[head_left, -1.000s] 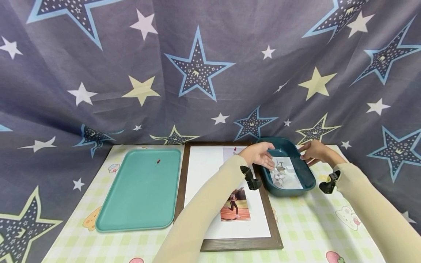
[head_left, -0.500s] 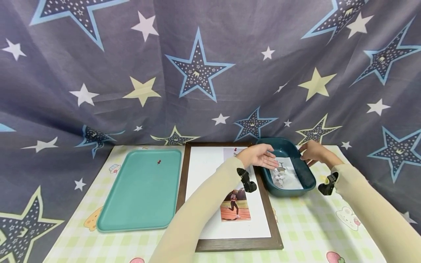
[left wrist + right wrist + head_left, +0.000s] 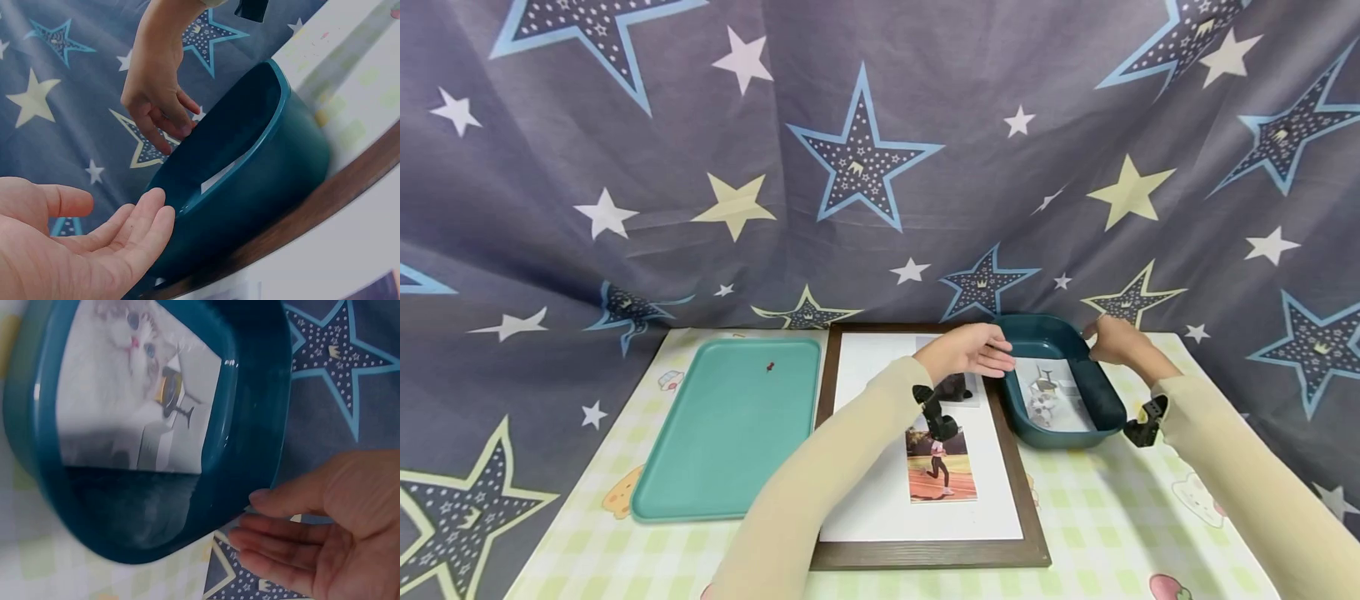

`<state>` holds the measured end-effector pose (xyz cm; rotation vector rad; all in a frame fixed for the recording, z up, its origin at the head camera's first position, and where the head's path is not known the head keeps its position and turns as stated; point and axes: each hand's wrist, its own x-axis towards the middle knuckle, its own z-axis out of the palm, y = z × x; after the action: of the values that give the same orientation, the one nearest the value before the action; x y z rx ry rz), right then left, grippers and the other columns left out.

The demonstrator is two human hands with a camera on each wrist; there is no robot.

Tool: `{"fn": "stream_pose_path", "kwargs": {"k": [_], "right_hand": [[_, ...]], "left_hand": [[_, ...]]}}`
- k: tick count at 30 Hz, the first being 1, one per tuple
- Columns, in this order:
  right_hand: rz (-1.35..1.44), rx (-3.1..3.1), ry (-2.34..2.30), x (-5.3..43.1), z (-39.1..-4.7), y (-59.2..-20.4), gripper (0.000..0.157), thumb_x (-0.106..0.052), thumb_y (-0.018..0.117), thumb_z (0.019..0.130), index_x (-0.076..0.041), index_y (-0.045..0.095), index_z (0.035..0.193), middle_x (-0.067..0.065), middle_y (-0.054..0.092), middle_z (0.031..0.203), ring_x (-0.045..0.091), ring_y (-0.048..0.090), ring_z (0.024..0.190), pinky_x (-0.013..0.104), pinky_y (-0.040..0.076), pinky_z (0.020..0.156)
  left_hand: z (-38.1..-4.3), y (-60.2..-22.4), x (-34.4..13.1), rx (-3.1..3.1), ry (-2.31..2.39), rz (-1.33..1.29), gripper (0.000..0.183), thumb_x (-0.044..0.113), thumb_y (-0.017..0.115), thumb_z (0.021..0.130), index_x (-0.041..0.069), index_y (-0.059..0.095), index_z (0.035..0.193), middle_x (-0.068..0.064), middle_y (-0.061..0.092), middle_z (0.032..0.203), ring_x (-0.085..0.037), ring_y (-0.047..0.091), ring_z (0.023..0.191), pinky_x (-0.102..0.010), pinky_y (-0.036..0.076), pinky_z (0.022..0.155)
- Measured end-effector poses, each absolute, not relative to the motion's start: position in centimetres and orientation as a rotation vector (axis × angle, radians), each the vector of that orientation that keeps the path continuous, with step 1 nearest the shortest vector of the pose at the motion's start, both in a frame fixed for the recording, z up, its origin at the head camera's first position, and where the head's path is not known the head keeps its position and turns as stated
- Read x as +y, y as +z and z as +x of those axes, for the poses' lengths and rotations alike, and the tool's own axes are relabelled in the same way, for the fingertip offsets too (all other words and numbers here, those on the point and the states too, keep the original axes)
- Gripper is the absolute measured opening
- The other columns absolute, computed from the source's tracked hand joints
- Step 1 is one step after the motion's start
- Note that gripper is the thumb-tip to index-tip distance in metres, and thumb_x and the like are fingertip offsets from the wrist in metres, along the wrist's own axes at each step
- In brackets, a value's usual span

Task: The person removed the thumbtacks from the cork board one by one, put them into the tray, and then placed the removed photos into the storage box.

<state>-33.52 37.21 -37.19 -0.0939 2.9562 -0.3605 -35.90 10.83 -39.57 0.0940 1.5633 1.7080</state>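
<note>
A dark teal plastic tub [image 3: 1030, 437] stands at the back right. In it lies a photo [image 3: 134, 415] of a light-furred cat beside a stemmed glass. My left hand [image 3: 972, 350] is at the tub's left rim, palm turned up and fingers extended, holding nothing. In the left wrist view those fingertips [image 3: 159, 209] overlap the near rim. My right hand [image 3: 1118, 340] is at the far right rim; its thumb tip lies on the edge and its fingers [image 3: 275, 547] are outside the wall, pinching the rim between them.
A wood-framed white board [image 3: 1033, 517] lies left of the tub, overlapped by my left sleeve. On it are a runner photo [image 3: 942, 475] and a partly hidden photo with a dark animal [image 3: 953, 390]. A mint tray [image 3: 722, 442] holds a red pushpin [image 3: 770, 366]. A star-patterned curtain [image 3: 880, 275] hangs behind.
My left hand has drawn left, out from over the tub's inside, uncovering more of the dark-animal photo. My right hand has come closer in on the rim. The tub has stayed in place.
</note>
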Motion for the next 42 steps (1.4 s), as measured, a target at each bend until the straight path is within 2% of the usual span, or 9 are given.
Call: {"fn": "stream_pose_path", "kwargs": {"k": [3,9,14,16,18,24,27,34,42], "right_hand": [[-0.138,3.051,-0.343,36.6,-33.4,-37.2,0.043,0.002,0.063,0.081,0.011,0.066,0.122,0.033,0.068,0.117,0.049,0.066,0.1,0.052,0.057,0.074],[-0.298,3.184,-0.45,34.5,-32.7,-36.4,0.031,-0.002,0.064,0.084,0.008,0.07,0.113,0.019,0.07,0.088,0.03,0.061,0.073,0.046,0.05,0.065],[-0.371,3.24,-0.602,32.1,-31.7,-35.5,0.028,-0.004,0.062,0.091,0.005,0.071,0.116,0.022,0.073,0.096,0.035,0.069,0.083,0.053,0.055,0.073],[-0.403,3.246,-0.674,31.0,-31.2,-35.2,0.027,-0.003,0.061,0.093,0.005,0.07,0.117,0.024,0.074,0.098,0.037,0.07,0.086,0.054,0.056,0.076],[-0.441,3.251,-0.731,29.9,-30.8,-35.0,0.026,-0.002,0.061,0.095,0.004,0.07,0.118,0.023,0.075,0.098,0.036,0.071,0.087,0.054,0.057,0.076],[-0.582,3.24,-0.814,27.0,-29.8,-34.7,0.024,-0.001,0.062,0.096,0.002,0.071,0.117,0.021,0.075,0.096,0.033,0.072,0.084,0.05,0.059,0.074],[-0.634,3.211,-0.827,25.6,-29.3,-34.9,0.024,-0.003,0.063,0.097,0.001,0.071,0.119,0.018,0.075,0.097,0.031,0.072,0.086,0.048,0.059,0.075],[-0.794,3.158,-0.801,22.9,-28.3,-36.3,0.022,-0.003,0.066,0.097,-0.003,0.072,0.118,0.012,0.075,0.095,0.025,0.072,0.084,0.039,0.058,0.069],[-0.997,3.136,-0.696,20.4,-27.0,-38.1,0.022,-0.003,0.07,0.093,-0.005,0.074,0.115,0.007,0.075,0.093,0.015,0.069,0.076,0.03,0.057,0.063]], "left_hand": [[-35.8,-39.1,9.5,1.659,1.681,0.131,0.048,0.015,0.04,0.104,-0.008,0.048,0.146,-0.028,0.056,0.143,-0.038,0.055,0.135,-0.044,0.046,0.115],[-35.6,-38.9,6.4,1.835,1.586,0.233,0.046,0.017,0.041,0.103,-0.006,0.055,0.141,-0.026,0.063,0.136,-0.033,0.066,0.121,-0.045,0.053,0.108],[-35.5,-39.2,4.0,1.966,1.538,0.285,0.04,0.015,0.05,0.099,-0.004,0.063,0.131,-0.018,0.074,0.111,-0.018,0.071,0.083,-0.038,0.062,0.089],[-35.3,-39.3,3.1,2.017,1.51,0.318,0.036,0.015,0.052,0.098,-0.003,0.065,0.127,-0.012,0.074,0.1,-0.015,0.069,0.078,-0.037,0.063,0.085],[-35.0,-39.3,2.1,2.068,1.471,0.375,0.032,0.016,0.053,0.099,-0.001,0.066,0.123,-0.01,0.073,0.097,-0.019,0.07,0.082,-0.041,0.062,0.087],[-34.0,-39.4,-0.3,2.198,1.354,0.579,0.033,0.017,0.05,0.105,-0.001,0.063,0.129,-0.027,0.067,0.12,-0.04,0.067,0.111,-0.054,0.057,0.097],[-33.5,-39.4,-1.1,2.288,1.291,0.666,0.032,0.012,0.048,0.102,-0.002,0.064,0.127,-0.024,0.069,0.115,-0.039,0.069,0.106,-0.052,0.058,0.094],[-32.3,-39.9,-2.3,2.518,1.002,0.915,0.027,0.007,0.056,0.097,0.003,0.067,0.121,-0.014,0.074,0.104,-0.022,0.071,0.091,-0.026,0.057,0.078],[-31.4,-41.5,-2.8,2.605,0.782,1.027,0.029,0.008,0.059,0.096,0.003,0.067,0.124,-0.009,0.074,0.103,-0.018,0.068,0.088,-0.027,0.054,0.077]]}}
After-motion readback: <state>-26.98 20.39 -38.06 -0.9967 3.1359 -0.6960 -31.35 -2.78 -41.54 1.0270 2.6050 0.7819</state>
